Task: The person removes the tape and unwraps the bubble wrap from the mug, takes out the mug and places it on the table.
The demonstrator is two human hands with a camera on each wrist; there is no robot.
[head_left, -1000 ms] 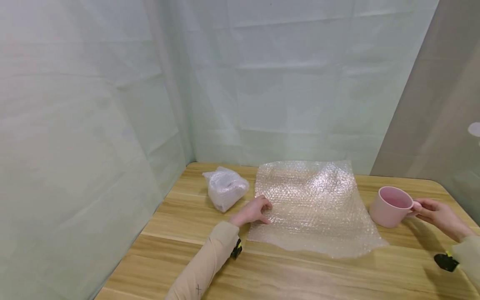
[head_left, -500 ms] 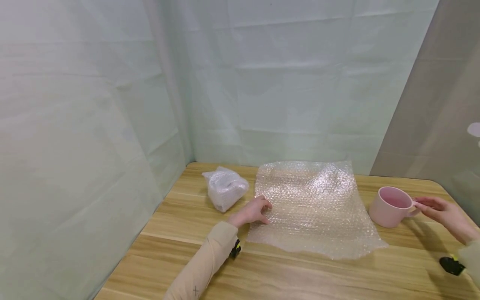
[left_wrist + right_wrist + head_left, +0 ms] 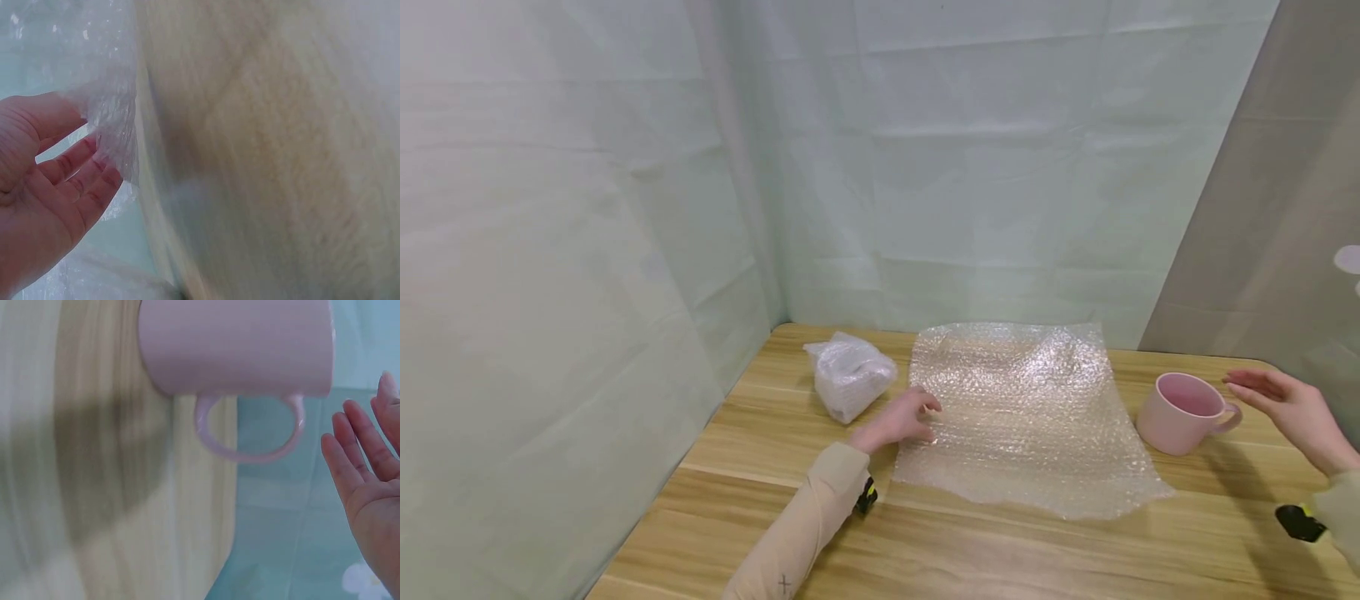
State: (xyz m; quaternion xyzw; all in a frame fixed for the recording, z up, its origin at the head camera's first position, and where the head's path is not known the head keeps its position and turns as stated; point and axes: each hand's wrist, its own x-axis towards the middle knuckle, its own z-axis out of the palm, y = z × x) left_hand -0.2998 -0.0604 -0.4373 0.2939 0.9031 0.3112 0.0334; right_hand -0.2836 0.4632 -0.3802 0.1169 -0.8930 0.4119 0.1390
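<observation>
A clear sheet of bubble wrap (image 3: 1022, 417) lies spread on the wooden table. My left hand (image 3: 901, 418) is at its left edge with fingers loosely bent and thumb apart from them. In the left wrist view the edge of the wrap meets the fingertips (image 3: 107, 178), and part of it covers them. A pink mug (image 3: 1176, 423) stands upright to the right of the sheet, its handle (image 3: 250, 455) pointing right. My right hand (image 3: 1292, 408) is raised beside and above that handle, relaxed and holding nothing. A gap shows between its fingertips and the mug in the right wrist view.
A bundle wrapped in bubble wrap (image 3: 852, 382) sits at the back left, just beyond my left hand. The wooden table (image 3: 1000, 554) ends at pale cloth hangings (image 3: 970, 183) behind and on the left.
My right hand has let go of the mug's handle and risen away from it. The mug stays in place. My left hand has shifted only slightly at the wrap's edge.
</observation>
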